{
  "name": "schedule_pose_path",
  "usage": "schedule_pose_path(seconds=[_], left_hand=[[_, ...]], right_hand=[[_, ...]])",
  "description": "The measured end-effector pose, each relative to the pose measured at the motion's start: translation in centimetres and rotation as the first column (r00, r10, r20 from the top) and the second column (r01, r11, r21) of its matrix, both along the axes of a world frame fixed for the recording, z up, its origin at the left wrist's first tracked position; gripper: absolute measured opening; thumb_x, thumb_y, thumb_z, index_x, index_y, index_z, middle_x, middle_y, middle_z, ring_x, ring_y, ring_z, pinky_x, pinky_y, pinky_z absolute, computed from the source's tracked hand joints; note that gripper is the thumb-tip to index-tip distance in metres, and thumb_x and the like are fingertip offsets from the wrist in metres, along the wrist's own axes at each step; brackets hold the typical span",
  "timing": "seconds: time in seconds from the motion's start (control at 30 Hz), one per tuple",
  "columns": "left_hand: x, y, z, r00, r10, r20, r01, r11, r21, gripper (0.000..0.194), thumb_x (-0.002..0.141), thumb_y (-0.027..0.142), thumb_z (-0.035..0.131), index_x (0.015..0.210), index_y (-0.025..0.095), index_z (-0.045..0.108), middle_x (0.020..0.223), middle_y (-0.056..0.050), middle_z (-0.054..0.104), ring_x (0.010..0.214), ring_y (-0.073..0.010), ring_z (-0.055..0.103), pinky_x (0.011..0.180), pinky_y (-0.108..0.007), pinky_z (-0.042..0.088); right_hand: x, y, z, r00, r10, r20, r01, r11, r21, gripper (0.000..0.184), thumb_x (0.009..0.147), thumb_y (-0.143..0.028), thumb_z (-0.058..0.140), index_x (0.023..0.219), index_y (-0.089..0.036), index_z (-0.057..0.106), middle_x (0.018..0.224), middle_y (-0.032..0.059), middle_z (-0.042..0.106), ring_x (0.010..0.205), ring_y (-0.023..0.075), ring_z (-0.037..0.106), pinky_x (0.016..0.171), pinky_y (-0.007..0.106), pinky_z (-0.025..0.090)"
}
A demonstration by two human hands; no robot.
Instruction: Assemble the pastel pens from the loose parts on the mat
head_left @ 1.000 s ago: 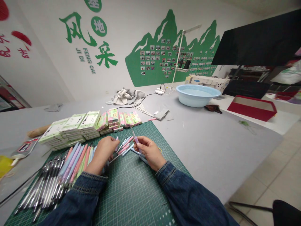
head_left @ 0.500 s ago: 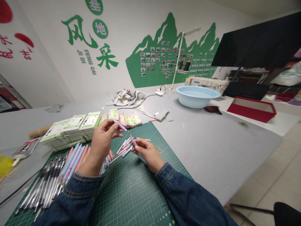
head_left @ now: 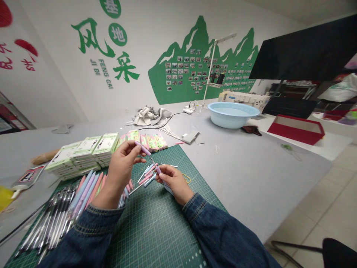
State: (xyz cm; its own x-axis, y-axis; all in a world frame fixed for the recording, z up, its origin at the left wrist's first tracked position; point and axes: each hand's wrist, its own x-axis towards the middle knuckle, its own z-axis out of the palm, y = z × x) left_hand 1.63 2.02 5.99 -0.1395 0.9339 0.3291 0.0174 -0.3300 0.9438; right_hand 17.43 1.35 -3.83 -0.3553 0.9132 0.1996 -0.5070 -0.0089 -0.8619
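My left hand (head_left: 124, 162) pinches a light purple pen barrel (head_left: 144, 148) near its upper end. A thin refill (head_left: 153, 161) spans the gap between that barrel and a second purple pen part (head_left: 158, 170). My right hand (head_left: 174, 182) is closed around this lower part, its fingers covering much of it. Below the hands, several loose pink, blue and white pen parts (head_left: 147, 174) lie on the green cutting mat (head_left: 156, 223). To the left, a row of pastel pen barrels (head_left: 86, 190) rests by a pile of clear, black-tipped pens or refills (head_left: 52, 219).
Stacked green-white boxes (head_left: 83, 149) and small pink-green boxes (head_left: 152, 142) stand behind the mat. Crumpled cloth (head_left: 147, 116), a blue basin (head_left: 232, 116) and a red box (head_left: 295, 130) are farther back. A glue tube (head_left: 28, 176) lies at left.
My view has shifted very slightly, so the scene sits a little farther left. Both hands keep nearly the same pose and hold the same purple pen parts.
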Motion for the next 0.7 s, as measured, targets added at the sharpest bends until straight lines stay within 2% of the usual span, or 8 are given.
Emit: schedule_pose_path(seconds=[0.2,0.37,0.53,0.7], left_hand=[[-0.2,0.0,-0.1,1.000,0.022,-0.009,-0.022,1.000,-0.002,0.023,0.075,0.036,0.065,0.087,0.016,0.058,0.081,-0.003,0.064,0.072,-0.0150,0.063,0.057,-0.026,0.054],[-0.1,-0.2,-0.1,0.997,-0.035,-0.073,0.035,0.999,0.004,0.023,0.077,0.036,0.064,0.088,0.016,0.059,0.080,-0.004,0.065,0.075,-0.0172,0.064,0.057,-0.026,0.054],[0.5,-0.6,-1.4,0.970,-0.099,-0.222,0.099,0.995,-0.013,0.022,0.078,0.037,0.062,0.088,0.017,0.058,0.081,-0.004,0.065,0.077,-0.0197,0.065,0.058,-0.029,0.056],[1.0,-0.9,-2.5,0.967,-0.135,-0.215,0.126,0.990,-0.054,0.022,0.078,0.037,0.063,0.089,0.019,0.059,0.084,-0.004,0.065,0.076,-0.0194,0.065,0.058,-0.029,0.056]], right_hand=[[0.0,0.0,0.1,1.000,-0.004,-0.001,0.004,1.000,-0.023,0.024,0.074,-0.028,0.069,0.095,-0.018,0.067,0.078,0.0026,0.065,0.071,0.0127,0.056,0.071,0.028,0.042],[0.0,0.0,0.1,1.000,0.001,-0.006,-0.001,1.000,-0.014,0.022,0.075,-0.027,0.068,0.095,-0.017,0.067,0.078,0.0028,0.065,0.071,0.0124,0.055,0.071,0.028,0.042],[0.0,0.0,0.2,1.000,-0.014,-0.006,0.014,1.000,-0.006,0.022,0.076,-0.025,0.066,0.096,-0.017,0.067,0.078,0.0025,0.065,0.069,0.0119,0.055,0.070,0.027,0.041],[-0.2,-0.2,0.5,0.999,-0.042,0.017,0.042,0.999,-0.017,0.021,0.074,-0.026,0.067,0.092,-0.016,0.068,0.073,0.0020,0.064,0.064,0.0110,0.051,0.065,0.026,0.039]])
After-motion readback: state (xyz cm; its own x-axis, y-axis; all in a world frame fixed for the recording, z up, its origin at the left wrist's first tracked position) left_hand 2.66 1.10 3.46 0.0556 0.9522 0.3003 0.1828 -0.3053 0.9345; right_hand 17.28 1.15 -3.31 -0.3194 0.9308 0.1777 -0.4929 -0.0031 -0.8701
